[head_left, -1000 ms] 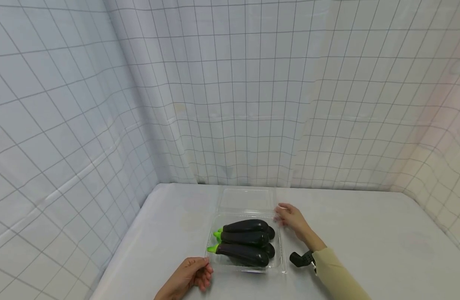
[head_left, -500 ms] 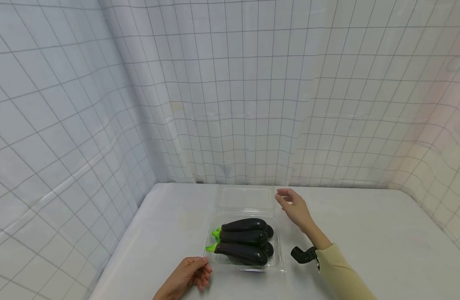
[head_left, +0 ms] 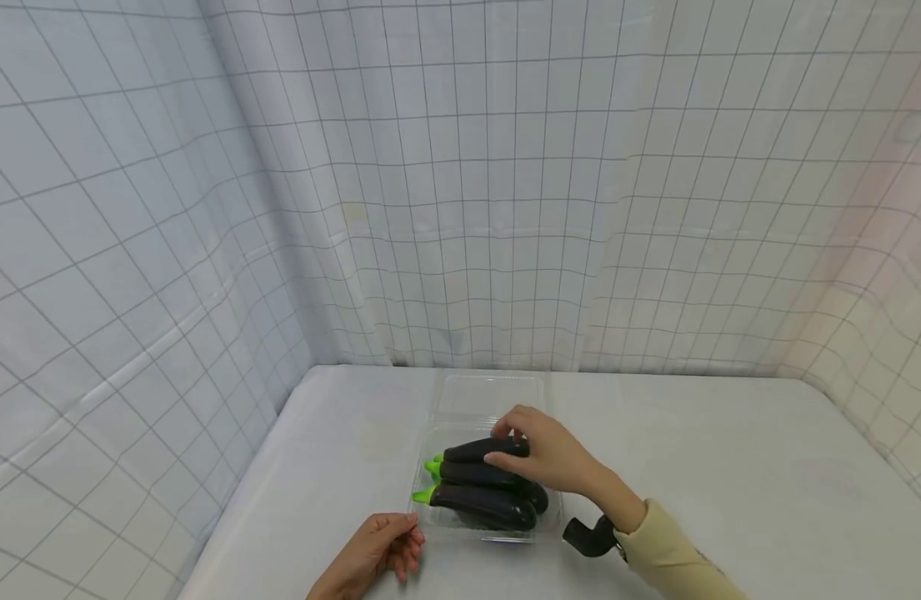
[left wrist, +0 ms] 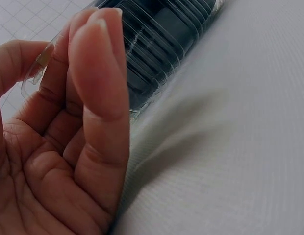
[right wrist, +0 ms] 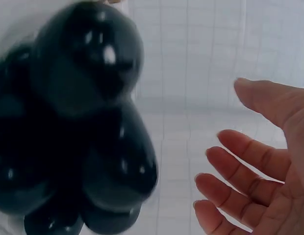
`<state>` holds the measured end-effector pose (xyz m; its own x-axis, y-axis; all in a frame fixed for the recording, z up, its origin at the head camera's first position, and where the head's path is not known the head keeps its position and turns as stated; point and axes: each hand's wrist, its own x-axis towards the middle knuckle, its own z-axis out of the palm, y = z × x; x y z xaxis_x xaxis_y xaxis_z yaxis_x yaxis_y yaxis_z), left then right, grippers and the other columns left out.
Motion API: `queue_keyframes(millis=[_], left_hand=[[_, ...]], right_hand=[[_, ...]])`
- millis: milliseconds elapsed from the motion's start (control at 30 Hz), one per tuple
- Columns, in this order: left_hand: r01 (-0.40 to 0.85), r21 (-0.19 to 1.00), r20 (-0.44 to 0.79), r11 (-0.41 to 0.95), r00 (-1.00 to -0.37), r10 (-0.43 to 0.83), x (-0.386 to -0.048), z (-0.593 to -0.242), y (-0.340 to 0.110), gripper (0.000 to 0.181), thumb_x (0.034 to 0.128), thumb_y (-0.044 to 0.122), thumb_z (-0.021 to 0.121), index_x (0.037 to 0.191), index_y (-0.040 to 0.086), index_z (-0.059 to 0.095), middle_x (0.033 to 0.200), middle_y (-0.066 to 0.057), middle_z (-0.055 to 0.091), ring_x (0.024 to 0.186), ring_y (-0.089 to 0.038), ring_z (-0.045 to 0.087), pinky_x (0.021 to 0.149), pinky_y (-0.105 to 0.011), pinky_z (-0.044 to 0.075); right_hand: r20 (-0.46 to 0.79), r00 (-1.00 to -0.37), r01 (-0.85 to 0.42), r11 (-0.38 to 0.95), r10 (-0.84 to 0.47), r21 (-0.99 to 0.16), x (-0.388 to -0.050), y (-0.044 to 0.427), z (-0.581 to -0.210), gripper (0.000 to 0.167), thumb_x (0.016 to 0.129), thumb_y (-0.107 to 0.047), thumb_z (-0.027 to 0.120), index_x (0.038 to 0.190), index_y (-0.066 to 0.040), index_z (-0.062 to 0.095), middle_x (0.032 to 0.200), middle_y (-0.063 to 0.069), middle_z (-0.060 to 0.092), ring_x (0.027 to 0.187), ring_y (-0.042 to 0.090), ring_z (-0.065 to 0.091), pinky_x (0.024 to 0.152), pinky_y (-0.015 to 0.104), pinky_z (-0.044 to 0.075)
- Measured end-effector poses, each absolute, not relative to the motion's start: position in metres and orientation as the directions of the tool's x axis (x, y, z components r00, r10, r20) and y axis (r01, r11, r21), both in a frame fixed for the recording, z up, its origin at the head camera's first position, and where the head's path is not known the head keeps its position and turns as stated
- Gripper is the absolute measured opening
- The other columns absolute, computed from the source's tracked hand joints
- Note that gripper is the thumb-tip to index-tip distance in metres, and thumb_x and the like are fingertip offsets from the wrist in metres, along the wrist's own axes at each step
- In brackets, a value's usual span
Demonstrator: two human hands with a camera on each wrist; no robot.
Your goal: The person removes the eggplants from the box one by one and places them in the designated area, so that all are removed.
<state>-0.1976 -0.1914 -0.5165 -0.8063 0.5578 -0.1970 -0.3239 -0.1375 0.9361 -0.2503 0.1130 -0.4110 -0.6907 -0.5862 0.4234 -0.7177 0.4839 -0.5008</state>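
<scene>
In the head view, the far eggplant (head_left: 475, 451) lies in the clear tray (head_left: 471, 536), alongside the other eggplants (head_left: 478, 504); its long axis runs roughly left to right, green stem to the left and round end to the right; the right hand (head_left: 546, 450) is the nearer one, reaching in from the right over that round end, thumb on the near side and fingers on the far side, so the hand appears to straddle the eggplant crosswise; the left hand (head_left: 381, 546) is at the tray's near left corner, with the eggplant beyond it and to the right; the lid (head_left: 493, 393) lies open on the far side.

In the left wrist view, thumb and fingers pinch a clear plastic edge, the outer fingers loose; dark eggplants show through the ribbed wall beyond.

In the right wrist view, the thumb stands well apart from the fingers, with nothing gripped; the round ends bunch at the left, but depth is hard to read here, so touch cannot be told.

Against half a second ago, the right hand has moved from beside the lid to above the eggplants; the left hand keeps its corner.
</scene>
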Motion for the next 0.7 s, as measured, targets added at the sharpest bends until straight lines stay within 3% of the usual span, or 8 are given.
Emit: queue_keyframes(millis=[267, 700], left_hand=[[-0.323, 0.936, -0.195, -0.139, -0.805, 0.560, -0.197, -0.517, -0.192, 0.032, 0.1006, 0.026, 0.048, 0.086, 0.008, 0.070, 0.075, 0.000, 0.067, 0.061, -0.006, 0.062, 0.053, -0.020, 0.052], [-0.320, 0.937, -0.192, -0.137, -0.803, 0.564, -0.198, -0.518, -0.192, 0.032, 0.1007, 0.026, 0.048, 0.084, 0.010, 0.070, 0.075, 0.001, 0.067, 0.061, -0.006, 0.062, 0.053, -0.021, 0.052]], right_hand=[[0.321, -0.669, -0.742, 0.573, -0.671, -0.348, -0.236, 0.095, -0.417, 0.045, 0.081, -0.051, 0.071, 0.104, -0.013, 0.063, 0.095, -0.002, 0.055, 0.084, 0.011, 0.051, 0.075, 0.027, 0.046], [0.292, -0.681, -0.731, 0.641, -0.671, -0.232, -0.231, 0.087, -0.431, 0.048, 0.076, -0.059, 0.071, 0.098, -0.018, 0.063, 0.086, -0.011, 0.044, 0.079, 0.008, 0.038, 0.069, 0.027, 0.033]])
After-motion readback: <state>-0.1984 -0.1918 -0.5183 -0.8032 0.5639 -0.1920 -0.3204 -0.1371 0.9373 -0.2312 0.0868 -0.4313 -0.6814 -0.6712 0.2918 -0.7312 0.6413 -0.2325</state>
